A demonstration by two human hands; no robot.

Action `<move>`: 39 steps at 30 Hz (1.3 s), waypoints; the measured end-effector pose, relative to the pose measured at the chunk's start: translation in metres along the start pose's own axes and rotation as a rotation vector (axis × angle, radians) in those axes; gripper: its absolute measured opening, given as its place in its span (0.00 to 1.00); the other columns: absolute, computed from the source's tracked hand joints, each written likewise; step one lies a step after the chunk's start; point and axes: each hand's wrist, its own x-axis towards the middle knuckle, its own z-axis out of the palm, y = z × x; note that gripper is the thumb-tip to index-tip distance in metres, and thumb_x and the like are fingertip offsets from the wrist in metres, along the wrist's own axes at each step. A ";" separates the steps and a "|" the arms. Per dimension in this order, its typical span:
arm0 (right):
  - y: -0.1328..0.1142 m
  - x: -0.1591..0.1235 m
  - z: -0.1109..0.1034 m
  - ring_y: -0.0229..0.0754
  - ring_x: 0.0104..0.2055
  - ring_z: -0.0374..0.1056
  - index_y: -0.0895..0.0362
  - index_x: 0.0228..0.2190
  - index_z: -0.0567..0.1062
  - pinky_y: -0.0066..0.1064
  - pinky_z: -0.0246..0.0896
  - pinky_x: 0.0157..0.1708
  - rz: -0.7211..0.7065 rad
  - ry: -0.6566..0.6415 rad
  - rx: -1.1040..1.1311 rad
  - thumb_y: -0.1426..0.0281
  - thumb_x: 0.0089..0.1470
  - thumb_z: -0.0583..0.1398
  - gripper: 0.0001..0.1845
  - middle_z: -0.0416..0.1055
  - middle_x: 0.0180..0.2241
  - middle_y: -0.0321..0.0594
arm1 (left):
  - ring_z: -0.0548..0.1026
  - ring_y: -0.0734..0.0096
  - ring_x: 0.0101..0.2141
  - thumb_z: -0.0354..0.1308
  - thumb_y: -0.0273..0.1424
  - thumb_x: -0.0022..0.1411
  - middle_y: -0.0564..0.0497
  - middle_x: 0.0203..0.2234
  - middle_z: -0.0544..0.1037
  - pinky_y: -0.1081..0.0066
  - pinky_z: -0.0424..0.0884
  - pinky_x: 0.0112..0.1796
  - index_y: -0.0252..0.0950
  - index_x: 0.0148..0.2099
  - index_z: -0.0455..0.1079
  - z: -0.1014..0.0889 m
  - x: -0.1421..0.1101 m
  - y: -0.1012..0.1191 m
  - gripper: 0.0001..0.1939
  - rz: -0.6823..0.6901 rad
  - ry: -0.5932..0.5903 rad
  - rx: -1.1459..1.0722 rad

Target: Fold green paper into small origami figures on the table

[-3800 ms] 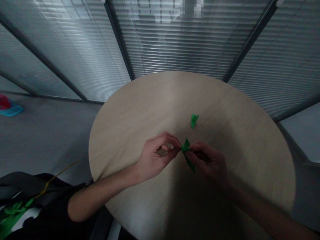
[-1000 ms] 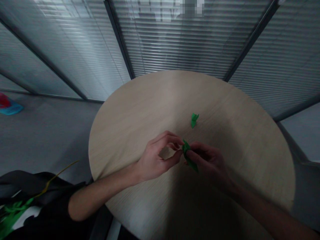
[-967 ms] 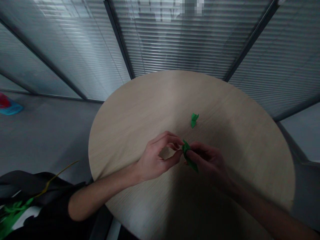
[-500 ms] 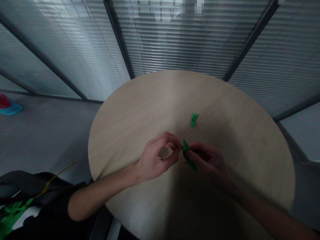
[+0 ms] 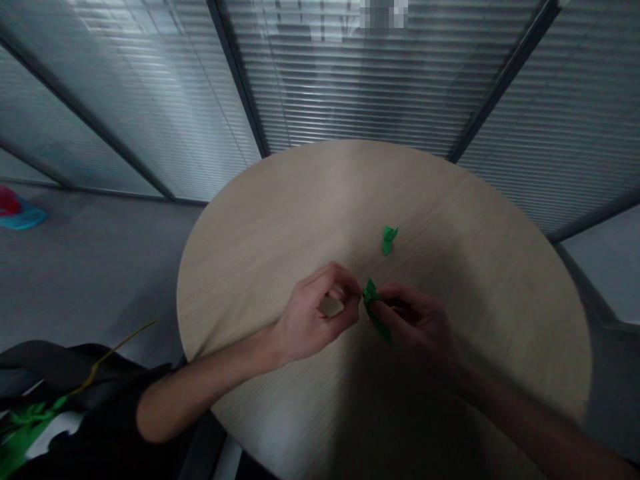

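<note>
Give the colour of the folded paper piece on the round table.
The folded paper piece is bright green, best seen in the head view.

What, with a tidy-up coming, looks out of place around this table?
A red-and-blue item lies alone on the grey floor at far left, looking dropped. On the round wooden table, a loose green paper scrap sits apart from the green folded paper in the right hand.
</note>
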 end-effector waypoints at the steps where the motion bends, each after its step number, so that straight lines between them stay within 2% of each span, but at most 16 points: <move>1: 0.000 0.000 0.000 0.37 0.25 0.71 0.56 0.31 0.80 0.26 0.68 0.24 -0.013 0.000 -0.004 0.61 0.55 0.67 0.11 0.75 0.25 0.37 | 0.75 0.73 0.32 0.60 0.23 0.64 0.49 0.34 0.77 0.73 0.72 0.32 0.36 0.41 0.70 0.000 0.000 0.000 0.04 0.006 0.002 -0.002; 7: -0.001 0.001 0.000 0.36 0.26 0.71 0.56 0.30 0.80 0.25 0.69 0.24 -0.061 0.014 -0.054 0.63 0.56 0.66 0.09 0.75 0.26 0.37 | 0.74 0.76 0.30 0.61 0.23 0.64 0.50 0.32 0.77 0.75 0.72 0.32 0.35 0.40 0.71 -0.001 0.000 0.000 0.03 0.002 0.016 -0.003; 13: 0.001 0.001 0.000 0.36 0.27 0.73 0.56 0.31 0.80 0.25 0.71 0.27 -0.147 0.027 -0.114 0.67 0.57 0.65 0.06 0.75 0.27 0.36 | 0.73 0.76 0.26 0.62 0.28 0.64 0.53 0.27 0.74 0.76 0.69 0.27 0.35 0.39 0.72 0.001 0.000 0.002 0.02 -0.273 -0.021 -0.150; 16: 0.003 0.000 -0.001 0.36 0.28 0.73 0.55 0.32 0.80 0.25 0.73 0.29 -0.184 0.034 -0.141 0.68 0.58 0.65 0.04 0.75 0.29 0.37 | 0.73 0.76 0.25 0.61 0.30 0.64 0.54 0.25 0.73 0.75 0.69 0.26 0.34 0.38 0.72 0.001 0.002 0.006 0.04 -0.356 -0.034 -0.213; 22: 0.006 0.000 -0.003 0.35 0.29 0.74 0.55 0.34 0.80 0.24 0.73 0.29 -0.220 0.008 -0.152 0.70 0.60 0.64 0.03 0.75 0.30 0.36 | 0.72 0.78 0.25 0.65 0.28 0.60 0.56 0.24 0.73 0.77 0.68 0.29 0.33 0.38 0.72 0.000 0.005 0.011 0.05 -0.422 -0.033 -0.260; 34: 0.006 -0.002 -0.003 0.35 0.29 0.73 0.55 0.34 0.80 0.25 0.73 0.29 -0.229 0.014 -0.163 0.70 0.60 0.64 0.03 0.74 0.30 0.36 | 0.69 0.78 0.22 0.66 0.35 0.62 0.55 0.22 0.72 0.79 0.60 0.22 0.33 0.38 0.73 0.002 0.003 0.005 0.10 -0.565 -0.062 -0.364; 36: 0.006 -0.001 -0.003 0.35 0.29 0.73 0.55 0.34 0.80 0.25 0.73 0.29 -0.230 0.018 -0.171 0.70 0.59 0.64 0.03 0.75 0.30 0.36 | 0.70 0.78 0.23 0.66 0.35 0.62 0.54 0.24 0.73 0.79 0.62 0.22 0.33 0.38 0.74 0.002 0.003 0.005 0.10 -0.571 -0.062 -0.365; 39: 0.005 0.000 -0.003 0.35 0.29 0.73 0.55 0.34 0.80 0.25 0.73 0.30 -0.229 0.018 -0.177 0.70 0.60 0.64 0.03 0.75 0.30 0.36 | 0.74 0.76 0.28 0.66 0.33 0.62 0.51 0.31 0.75 0.78 0.69 0.27 0.34 0.37 0.74 0.002 0.004 0.005 0.07 -0.485 -0.031 -0.346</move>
